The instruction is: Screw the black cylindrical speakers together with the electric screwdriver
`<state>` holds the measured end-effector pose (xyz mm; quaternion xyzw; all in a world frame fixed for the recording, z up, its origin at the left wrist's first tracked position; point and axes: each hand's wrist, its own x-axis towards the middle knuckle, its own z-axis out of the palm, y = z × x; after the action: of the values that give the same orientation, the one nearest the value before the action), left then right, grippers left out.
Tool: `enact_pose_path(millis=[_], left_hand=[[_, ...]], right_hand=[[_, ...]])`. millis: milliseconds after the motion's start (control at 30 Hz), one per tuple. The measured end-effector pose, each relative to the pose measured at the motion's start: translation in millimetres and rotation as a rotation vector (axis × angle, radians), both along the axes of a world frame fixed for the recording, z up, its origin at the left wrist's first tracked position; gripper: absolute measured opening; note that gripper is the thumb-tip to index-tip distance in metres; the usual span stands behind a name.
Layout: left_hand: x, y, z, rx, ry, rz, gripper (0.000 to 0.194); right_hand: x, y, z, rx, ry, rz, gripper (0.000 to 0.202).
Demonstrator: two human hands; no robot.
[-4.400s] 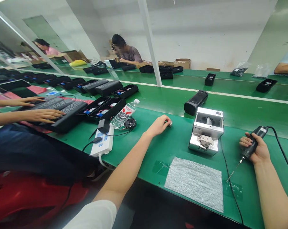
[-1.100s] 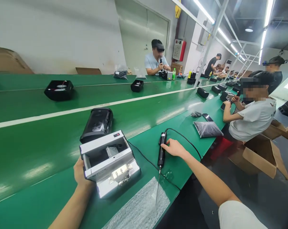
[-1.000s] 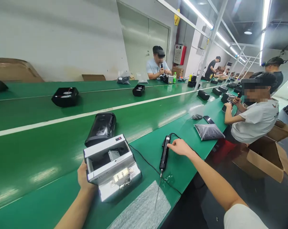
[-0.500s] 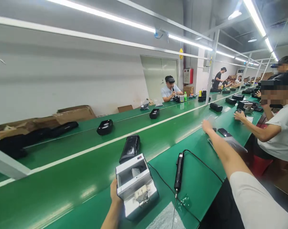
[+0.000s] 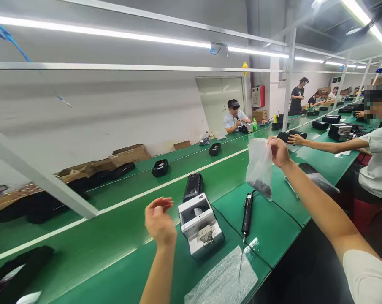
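My right hand (image 5: 278, 152) pinches the top edge of a translucent plastic bag (image 5: 259, 162), which hangs above the bench with small dark items at its bottom. My left hand (image 5: 161, 219) is raised and empty, with its fingers loosely bent and apart. Just right of it stands a white-and-grey boxy device (image 5: 201, 226) with an open recess and a metal fitting on its front. Below the bag lies a black electric screwdriver (image 5: 247, 214), its long bit pointing toward me. A sheet of bubble wrap (image 5: 222, 278) is spread at the bench's near edge.
Behind the device sits a black case (image 5: 193, 185). More black cases (image 5: 160, 167) rest along the green line. A co-worker's hand (image 5: 296, 138) touches a black case at the right. A phone (image 5: 307, 168) lies near another plastic bag (image 5: 325, 180). A slanted white post (image 5: 67, 190) stands at left.
My left hand has let go of the boxy device and lifted. My right hand has raised the plastic bag. The co-worker's arm now stretches to a black case. The view has shifted left.
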<state>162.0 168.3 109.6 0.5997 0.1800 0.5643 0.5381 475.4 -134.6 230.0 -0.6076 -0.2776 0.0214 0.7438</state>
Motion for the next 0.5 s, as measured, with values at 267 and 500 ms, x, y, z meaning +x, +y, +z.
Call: enact_pose_path(millis=[267,500], left_hand=[[48,-133,-5.0,-0.030,0.256,-0.815,0.089],[61,-145,-6.7,-0.291,0.082,-0.710,0.072]], right_hand=[[-102,28,-20.7,0.225,0.189,0.476,0.047],[-138,8,-63.6,0.392,0.351,0.322,0.085]])
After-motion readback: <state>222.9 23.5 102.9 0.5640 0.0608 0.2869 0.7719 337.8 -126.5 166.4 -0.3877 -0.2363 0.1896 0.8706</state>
